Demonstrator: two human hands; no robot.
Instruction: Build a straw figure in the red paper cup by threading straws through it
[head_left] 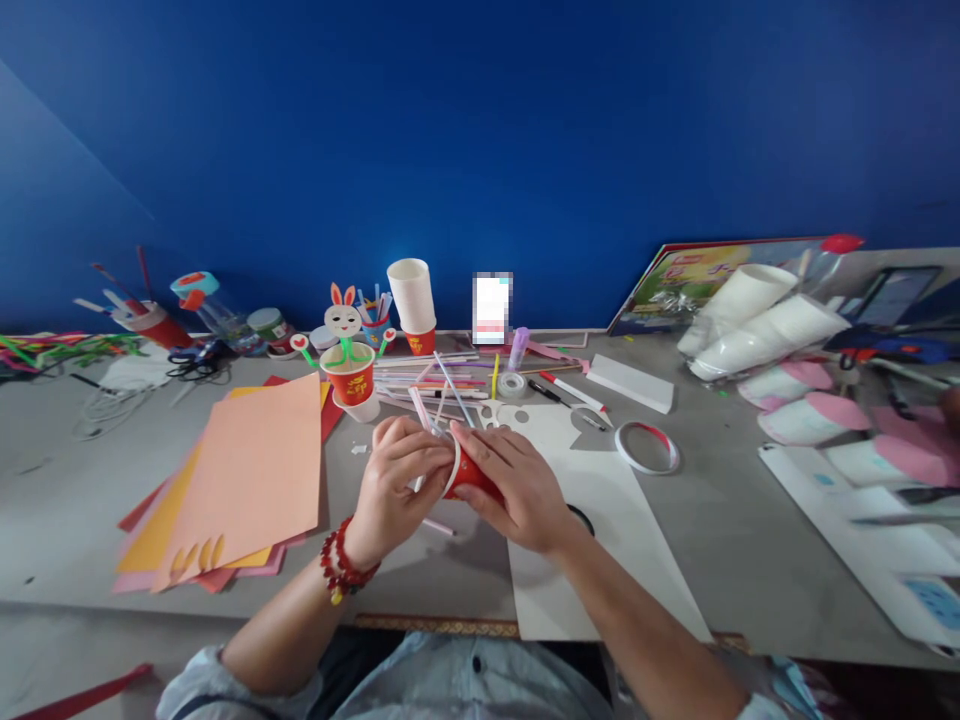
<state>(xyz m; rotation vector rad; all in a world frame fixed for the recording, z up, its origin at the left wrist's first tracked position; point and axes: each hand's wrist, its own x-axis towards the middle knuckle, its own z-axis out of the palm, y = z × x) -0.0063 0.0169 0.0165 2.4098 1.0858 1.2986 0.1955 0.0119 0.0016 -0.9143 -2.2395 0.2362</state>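
A red paper cup [474, 478] lies tipped sideways between my two hands, its white rim towards the left. My right hand [521, 490] is wrapped over its side, thumb below and fingers on top. At the rim, my left hand [401, 485] is closed with bent fingers, gripping the edge; its fingertips are partly hidden. Pale drinking straws [420, 408] show just behind my left fingers, and I cannot tell whether they are in the cup. Under my right forearm lies a sheet of white paper [600, 560].
Coloured paper sheets [262, 470] lie to the left. Behind stand a rabbit-decorated cup [352, 380] and stacked cups [411, 295]. A tape roll [646, 447], pens [574, 390] and a glue stick [519, 348] lie beyond my hands. Bagged cups [757, 325] are at right.
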